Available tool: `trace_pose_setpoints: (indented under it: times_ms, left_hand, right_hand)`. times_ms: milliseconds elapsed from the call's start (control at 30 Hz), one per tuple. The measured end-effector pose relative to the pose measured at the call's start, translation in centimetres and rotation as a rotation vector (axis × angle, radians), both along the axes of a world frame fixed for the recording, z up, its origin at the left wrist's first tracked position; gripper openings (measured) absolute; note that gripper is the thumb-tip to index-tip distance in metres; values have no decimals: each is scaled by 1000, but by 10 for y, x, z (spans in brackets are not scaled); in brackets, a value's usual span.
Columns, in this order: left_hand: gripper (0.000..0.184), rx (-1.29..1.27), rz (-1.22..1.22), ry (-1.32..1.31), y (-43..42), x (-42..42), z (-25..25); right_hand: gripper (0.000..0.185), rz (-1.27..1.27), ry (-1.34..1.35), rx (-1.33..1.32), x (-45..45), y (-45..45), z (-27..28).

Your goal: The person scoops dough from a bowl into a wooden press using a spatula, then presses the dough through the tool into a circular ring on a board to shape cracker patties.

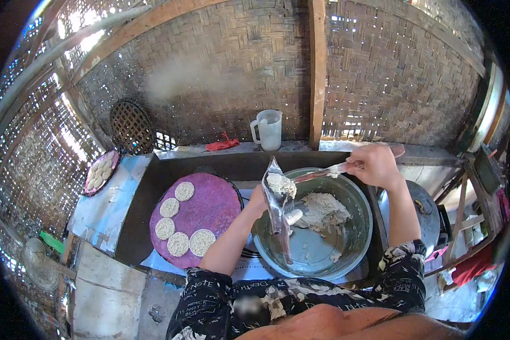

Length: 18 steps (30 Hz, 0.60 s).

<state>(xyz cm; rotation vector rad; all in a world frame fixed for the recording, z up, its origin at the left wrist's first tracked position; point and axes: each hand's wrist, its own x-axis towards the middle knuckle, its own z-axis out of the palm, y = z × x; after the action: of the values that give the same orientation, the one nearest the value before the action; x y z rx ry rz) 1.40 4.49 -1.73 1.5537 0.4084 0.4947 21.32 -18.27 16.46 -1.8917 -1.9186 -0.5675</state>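
Note:
My left hand point(258, 201) grips a shiny, scoop-like tool point(275, 207), tilted over the left side of a big grey-green basin point(370, 226). A lump of pale dough point(281, 185) lies on that tool. Closed around a wooden spatula point(317, 174), my right hand point(375, 164) is above the basin's upper right rim. The spatula's far end meets the lump on the tool. Inside the basin sits a larger mass of dough point(324, 212). To the left, several flat pale rounds, one a speckled round point(178, 244), form a curve on a purple mat point(201, 212).
A dark-walled trough point(133, 215) surrounds mat and basin. Behind it stand a clear pitcher point(270, 130) and a red plastic scrap point(222, 142). A woven basket point(131, 126) leans at the back left, near a tray of pale pieces point(100, 173). A round dark lid point(416, 212) is on the right.

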Motion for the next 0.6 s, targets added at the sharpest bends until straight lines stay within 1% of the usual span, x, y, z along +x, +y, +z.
trace_pose_setpoints:
  times_ms: [33,67,167,200,300,333,400,467,567,600]
  left_hand:
    - [32,-183,-54,-114,2,-1,-2]
    - [36,-287,-125,-214,3,0,-4]
    - [32,-295,-122,-166,-11,5,16]
    - [21,-362,-70,-161,-20,5,23]
    - [24,-182,-50,-74,-17,7,12]
    - [24,-99,-58,-99,-13,9,2]
    - [30,91,-20,-9,-13,10,-6]
    - [35,209,21,66,-17,10,-7]
    - [35,565,25,192,-33,4,15]
    - [38,564,29,219,-36,5,19]
  right_hand:
    - [18,-39,-1,-28,3,-2,-3]
    - [19,-83,0,-54,4,-3,-6]
    - [21,-60,24,-155,-3,0,-14]
    - [25,-25,40,-130,-3,-1,-14]
    - [26,-22,86,-114,-4,-6,2]
    - [25,-21,74,-107,-5,-8,8]
    - [23,-18,49,-95,-11,-7,18]
    - [21,12,-46,-103,-16,-1,21]
    - [19,53,-127,-154,-31,9,21]
    - [18,66,-144,-177,-37,13,20]
